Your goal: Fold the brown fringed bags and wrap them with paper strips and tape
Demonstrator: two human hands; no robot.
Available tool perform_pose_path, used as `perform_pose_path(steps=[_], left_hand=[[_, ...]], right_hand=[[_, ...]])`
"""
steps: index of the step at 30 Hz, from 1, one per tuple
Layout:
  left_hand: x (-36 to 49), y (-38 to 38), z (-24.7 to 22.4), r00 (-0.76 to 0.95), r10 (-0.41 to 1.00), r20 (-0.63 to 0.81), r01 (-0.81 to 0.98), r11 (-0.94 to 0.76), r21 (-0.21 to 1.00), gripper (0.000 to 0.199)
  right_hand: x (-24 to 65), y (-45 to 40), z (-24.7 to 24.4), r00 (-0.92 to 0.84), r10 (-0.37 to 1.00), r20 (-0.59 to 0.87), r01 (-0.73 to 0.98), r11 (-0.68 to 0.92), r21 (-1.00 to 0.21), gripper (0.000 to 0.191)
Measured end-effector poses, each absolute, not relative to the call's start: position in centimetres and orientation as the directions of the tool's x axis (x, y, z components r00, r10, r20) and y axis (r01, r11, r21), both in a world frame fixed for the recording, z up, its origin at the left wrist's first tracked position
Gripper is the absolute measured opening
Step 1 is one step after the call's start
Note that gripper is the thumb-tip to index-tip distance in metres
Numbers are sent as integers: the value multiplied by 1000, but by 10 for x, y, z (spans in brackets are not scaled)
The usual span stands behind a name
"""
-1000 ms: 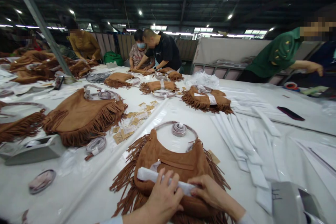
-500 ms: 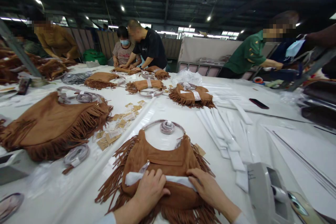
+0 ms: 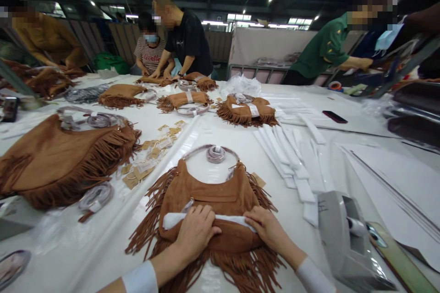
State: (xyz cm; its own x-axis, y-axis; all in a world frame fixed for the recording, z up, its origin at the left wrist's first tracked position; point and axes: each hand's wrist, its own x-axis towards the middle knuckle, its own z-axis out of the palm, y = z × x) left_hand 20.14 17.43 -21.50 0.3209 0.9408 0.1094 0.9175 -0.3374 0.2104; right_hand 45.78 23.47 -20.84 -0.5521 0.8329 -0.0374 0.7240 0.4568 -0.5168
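A brown fringed handbag (image 3: 213, 194) lies on the white table in front of me, its wrapped handle and a coiled strap (image 3: 216, 153) at the top. Across its lower half runs a white padding strip (image 3: 228, 220), partly under the bag's folded bottom. My left hand (image 3: 197, 229) rests on the strip and the fold, fingers curled over them. On the right end of the strip, my right hand (image 3: 263, 226) grips strip and bag edge between thumb and fingers.
Left are another fringed bag (image 3: 58, 160) and paper tags (image 3: 151, 153). White strips (image 3: 285, 151), a tape dispenser (image 3: 343, 238) and a phone (image 3: 334, 116) lie right. Several smaller bags lie ahead; people stand across the table (image 3: 206, 130).
The view has tilted down and shifted slightly. Both hands stay on the bag and strip with almost the same grip; more of my sleeves shows.
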Motion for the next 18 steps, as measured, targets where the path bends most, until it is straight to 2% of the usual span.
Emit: perform_pose_path(steps=[5, 9, 13, 18], left_hand=[[198, 179, -219, 309, 946, 100, 900, -325, 291, 23], [195, 182, -224, 304, 947, 100, 875, -319, 364, 23], [193, 183, -228, 310, 945, 104, 868, -326, 375, 23], [194, 182, -230, 354, 929, 109, 857, -369, 359, 19]], right_hand=[[458, 230, -208, -539, 842, -14, 748, 471, -468, 30], [444, 225, -194, -522, 851, 60, 788, 507, -350, 30], [414, 215, -190, -533, 817, 218, 757, 576, -307, 18], [390, 202, -212, -546, 810, 216, 772, 586, -245, 20]])
